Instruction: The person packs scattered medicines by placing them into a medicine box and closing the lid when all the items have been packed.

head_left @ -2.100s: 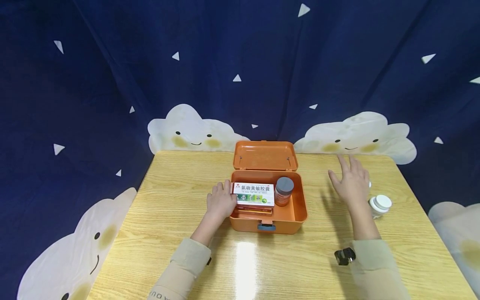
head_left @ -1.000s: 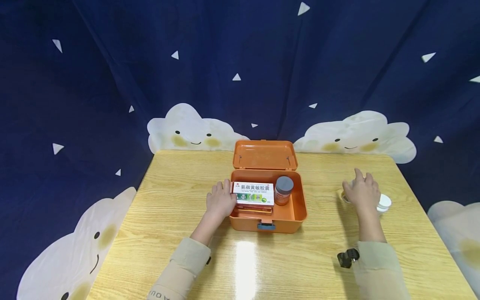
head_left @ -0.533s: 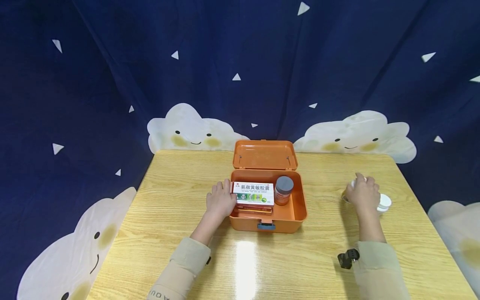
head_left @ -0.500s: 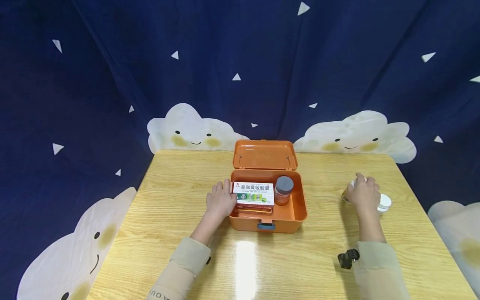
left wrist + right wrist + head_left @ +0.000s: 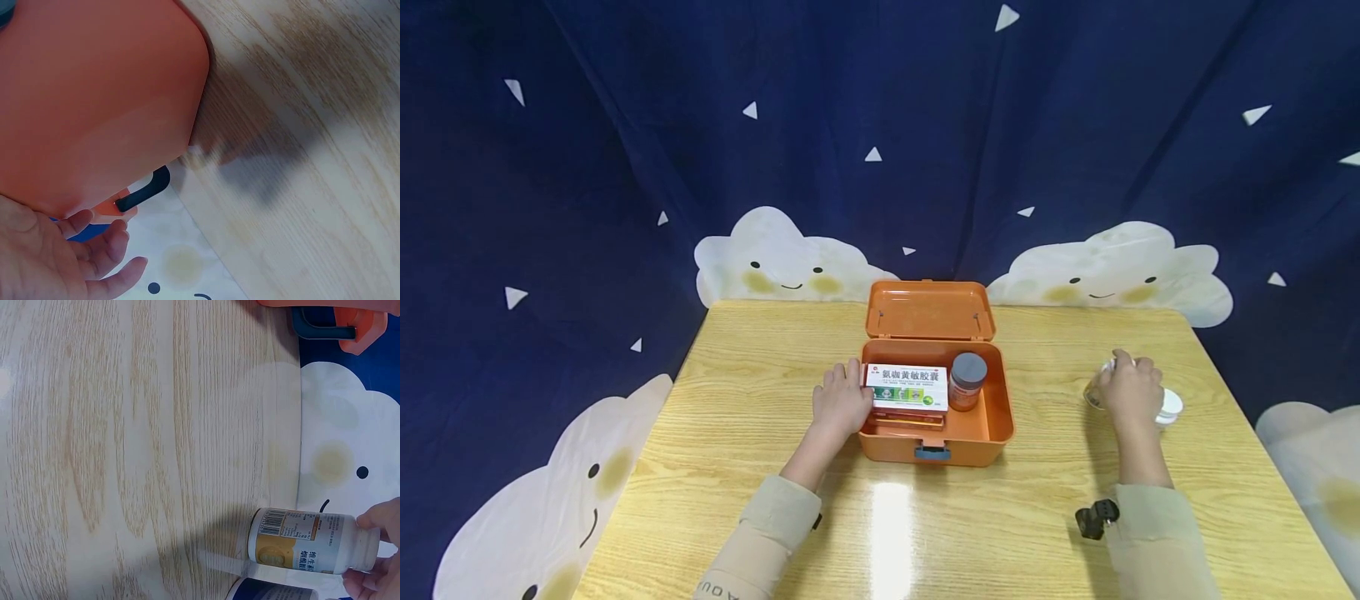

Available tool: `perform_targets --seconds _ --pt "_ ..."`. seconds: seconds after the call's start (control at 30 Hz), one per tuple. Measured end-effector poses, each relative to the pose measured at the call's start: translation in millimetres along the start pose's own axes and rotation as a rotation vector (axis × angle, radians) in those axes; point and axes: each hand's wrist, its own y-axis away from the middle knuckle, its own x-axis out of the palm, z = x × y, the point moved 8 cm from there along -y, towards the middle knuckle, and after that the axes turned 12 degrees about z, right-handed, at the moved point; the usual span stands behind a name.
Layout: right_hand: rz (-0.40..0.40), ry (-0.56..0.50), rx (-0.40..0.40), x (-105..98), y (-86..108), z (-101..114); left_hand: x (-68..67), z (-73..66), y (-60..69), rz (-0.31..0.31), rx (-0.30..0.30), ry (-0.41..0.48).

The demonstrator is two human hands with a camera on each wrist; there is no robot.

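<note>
My left hand [image 5: 842, 402] holds the left wall of an open orange storage box [image 5: 970, 452], thumb over the rim. In the left wrist view, the outer fingers [image 5: 119, 282] curve loosely below the box's side. A white medicine carton [image 5: 910, 389] lies on top of another carton [image 5: 910, 421] inside the box, beside a grey-lidded brown bottle [image 5: 966, 392]. Over at the right, my right hand [image 5: 1131, 392] pinches the top of a white pill bottle with a yellow label [image 5: 294, 542] between thumb and fingers. The bottle stands upright, partly hidden in the head view.
A second white-capped bottle [image 5: 1168, 406] stands just right of my right hand; its dark blue label [image 5: 269, 590] shows in the right wrist view. The box's lid [image 5: 931, 310] leans back open. A dark blue curtain [image 5: 820, 100] hangs behind the wooden table [image 5: 760, 350].
My right hand has come down and back toward me, onto the pill bottle, and its fingers have drawn in round the top. The left hand and box have stayed in place.
</note>
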Motion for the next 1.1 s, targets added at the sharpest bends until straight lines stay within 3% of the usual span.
perform_targets --seconds 0.5,1.1 --pt "0.008 -0.062 0.015 -1.4 2.2 -3.3 -1.2 0.4 0.7 -0.01 0.0 0.012" --pt "-0.056 -0.214 0.011 -5.8 8.9 0.4 -0.7 0.5 1.0 -0.007 0.004 0.006"
